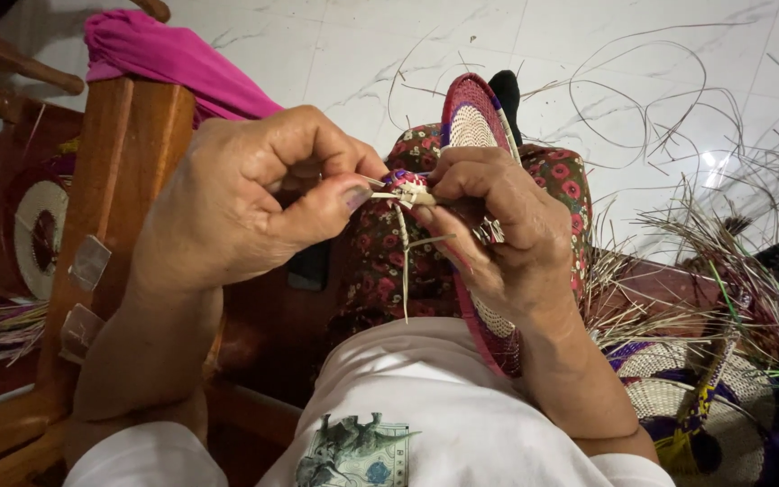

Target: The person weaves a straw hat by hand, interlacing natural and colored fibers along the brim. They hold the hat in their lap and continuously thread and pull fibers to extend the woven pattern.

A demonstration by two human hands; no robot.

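A round woven disc (472,113), cream in the middle with a pink and purple rim, stands on edge over my lap. My right hand (498,234) grips its rim from the right, a ring on one finger. My left hand (254,194) pinches a pale straw strand (405,236) at the rim with thumb and forefinger. The strand hangs down from the pinch point between both hands. The lower part of the disc is hidden behind my right hand and wrist.
A wooden chair frame (128,171) stands at left with a magenta cloth (173,59) draped over it. Another woven disc (40,236) sits behind the chair. Loose straw and thin reeds (705,243) spread over the white tiled floor at right, near a woven basket (705,406).
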